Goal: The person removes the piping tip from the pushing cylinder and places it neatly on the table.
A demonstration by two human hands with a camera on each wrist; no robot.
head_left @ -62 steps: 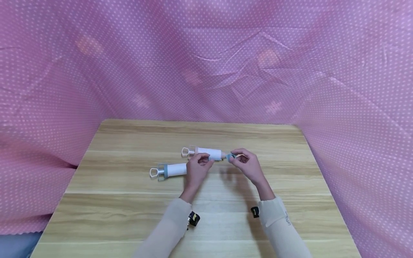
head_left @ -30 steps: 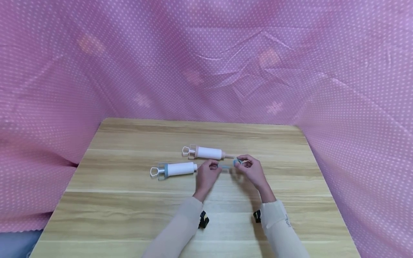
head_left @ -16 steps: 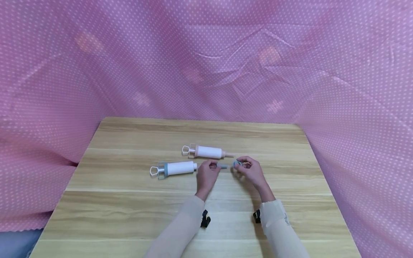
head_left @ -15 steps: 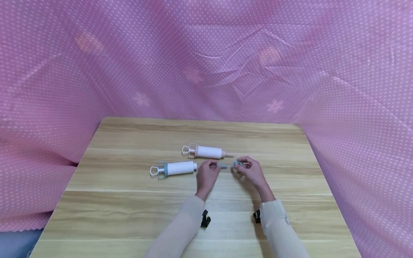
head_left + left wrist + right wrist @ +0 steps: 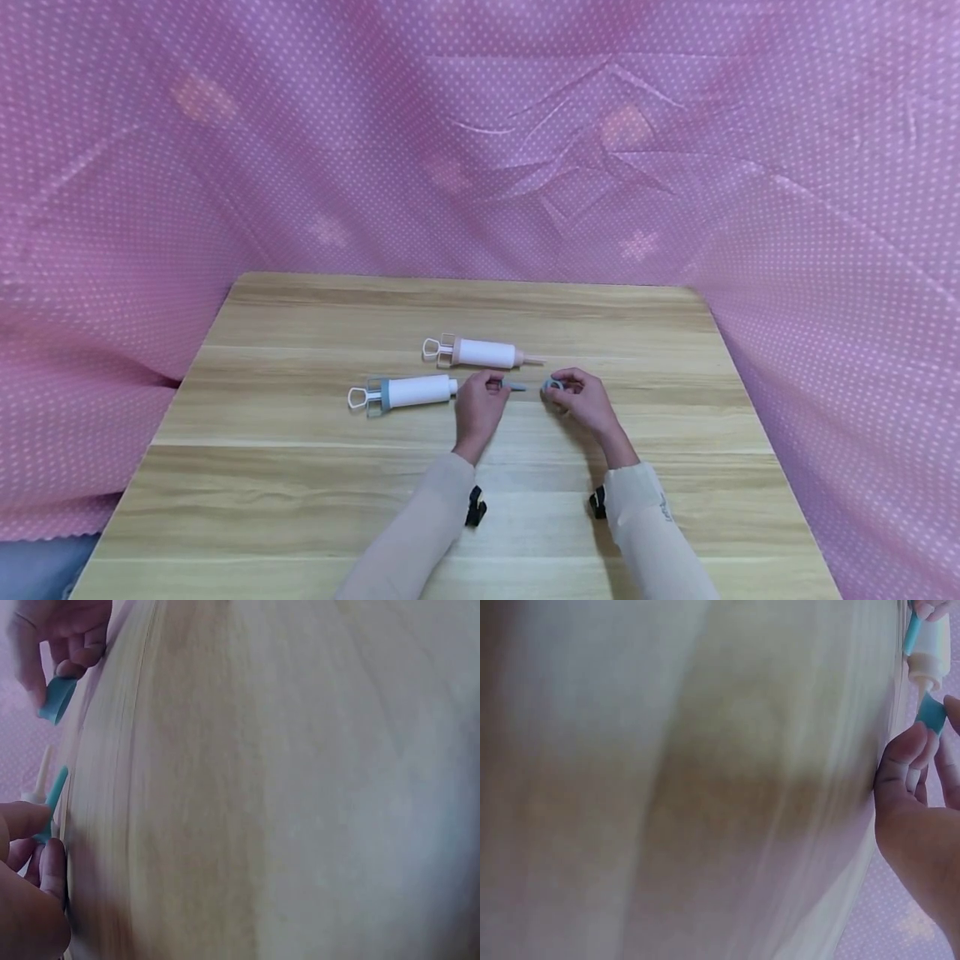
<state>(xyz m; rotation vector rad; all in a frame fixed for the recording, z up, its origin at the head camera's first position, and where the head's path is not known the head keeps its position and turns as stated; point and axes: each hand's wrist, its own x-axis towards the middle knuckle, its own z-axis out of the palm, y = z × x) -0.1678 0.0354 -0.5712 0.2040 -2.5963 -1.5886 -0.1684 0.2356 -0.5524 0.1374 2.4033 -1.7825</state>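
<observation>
Holding teal nozzle (image 5: 517,387) and teal ring (image 5: 552,383) apart
Head: pinching nozzle in fingers of left hand (image 5: 479,410), ring in those of right hand (image 5: 588,407), toward far edge of desk (image 5: 285,500). Left wrist: gripping nozzle's base, likely to free its tip. Right wrist: pinching ring's edge, likely to leave most uncovered.

The table (image 5: 300,500) had the curtain (image 5: 450,125) behind it

The near syringe (image 5: 420,391) lay on the table, with its handle (image 5: 357,400) at the left. Behind it, shifted to the right, lay the far syringe (image 5: 487,354), pointing the same way. The left hand (image 5: 477,413) was just beside the right end of the near syringe. In this hand was the nozzle (image 5: 516,386), its tip to the right. Farther right, apart from it, the ring (image 5: 552,384) was in the right hand (image 5: 590,405). The far syringe's tip lay behind the gap between these 2 parts.
</observation>
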